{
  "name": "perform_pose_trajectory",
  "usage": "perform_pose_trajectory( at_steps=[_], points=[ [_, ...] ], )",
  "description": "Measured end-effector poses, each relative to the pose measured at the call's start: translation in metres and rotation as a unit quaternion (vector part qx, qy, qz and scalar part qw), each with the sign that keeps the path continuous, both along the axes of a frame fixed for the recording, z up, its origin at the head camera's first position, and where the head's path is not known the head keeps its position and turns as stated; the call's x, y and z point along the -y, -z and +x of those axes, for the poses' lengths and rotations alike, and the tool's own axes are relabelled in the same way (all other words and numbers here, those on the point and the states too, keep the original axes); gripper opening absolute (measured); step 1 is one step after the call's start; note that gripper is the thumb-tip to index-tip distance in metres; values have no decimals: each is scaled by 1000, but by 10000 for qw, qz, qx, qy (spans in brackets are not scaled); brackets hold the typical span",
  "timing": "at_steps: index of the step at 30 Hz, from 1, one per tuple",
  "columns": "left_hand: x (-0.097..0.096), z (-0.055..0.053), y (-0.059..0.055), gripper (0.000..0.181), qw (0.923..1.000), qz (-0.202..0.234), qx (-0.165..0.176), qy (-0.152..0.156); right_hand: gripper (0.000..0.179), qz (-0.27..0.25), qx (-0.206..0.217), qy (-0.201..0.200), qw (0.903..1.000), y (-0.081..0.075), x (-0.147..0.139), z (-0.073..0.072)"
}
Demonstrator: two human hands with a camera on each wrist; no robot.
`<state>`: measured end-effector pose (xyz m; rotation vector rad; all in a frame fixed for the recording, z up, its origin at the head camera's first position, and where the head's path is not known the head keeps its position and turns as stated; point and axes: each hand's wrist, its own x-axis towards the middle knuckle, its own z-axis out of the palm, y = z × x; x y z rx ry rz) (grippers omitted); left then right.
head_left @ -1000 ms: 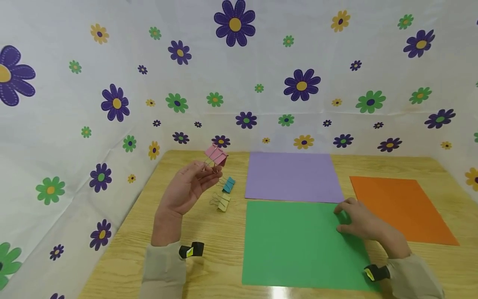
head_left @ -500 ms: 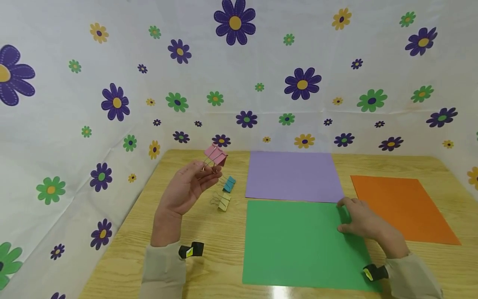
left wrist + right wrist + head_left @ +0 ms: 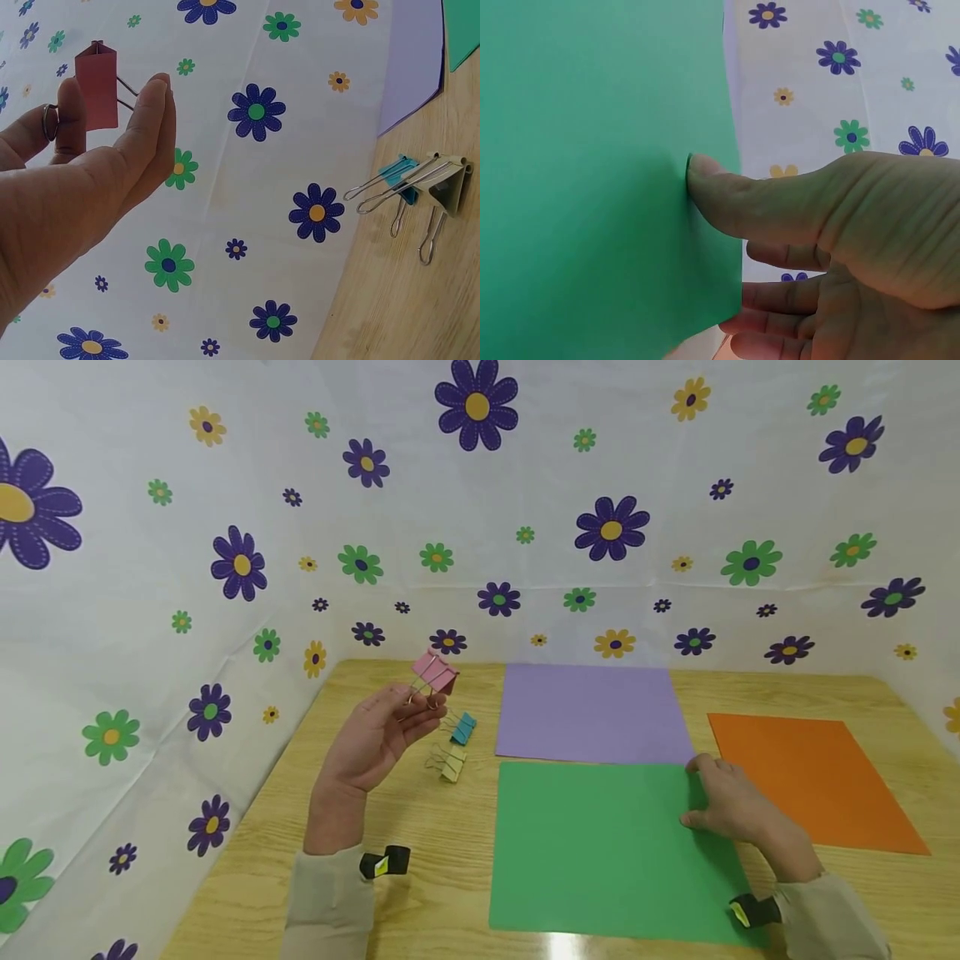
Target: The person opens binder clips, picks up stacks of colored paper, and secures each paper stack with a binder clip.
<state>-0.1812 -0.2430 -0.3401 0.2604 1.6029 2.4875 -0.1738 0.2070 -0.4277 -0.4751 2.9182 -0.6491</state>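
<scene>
One green sheet (image 3: 592,150) partly hides the right hand's fingers (image 3: 784,297).

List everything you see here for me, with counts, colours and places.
Held binder clip: one, pink, in the left grip
Nearer binder clip: one, yellow, left side of table
Farther binder clip: one, blue, just beyond it
Front sheet: one, green, near middle
Back sheet: one, purple, beyond front sheet
Side sheet: one, orange, right side
Table: one, wood-coloured, under the sheets
Flowered cloth: count unclear, white, around table
Sleeves: two, beige, on forearms
Wrist bands: two, black, at cuffs
Left grip: one, bare, on held clip
Right grip: one, bare, at front sheet's far right corner
</scene>
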Motion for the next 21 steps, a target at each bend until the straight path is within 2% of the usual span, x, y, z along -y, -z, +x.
perform_pose_trajectory(
  at_steps=[6,12,18,21],
  points=[
    [0,1,0,29,10000,-56,-17,8,75,82,17,37,10000,-2,2,1],
    [0,2,1,28,10000,-42,49,11,92,39,513,300,9982,-4,1,0],
    [-1,2,1,29,10000,-14,50,72,122,-628,916,710,9913,-5,-3,-1],
    [-2,3,0,30,9999,21,12,139,128,-1126,966,673,9866,-4,-9,-2]
  ],
)
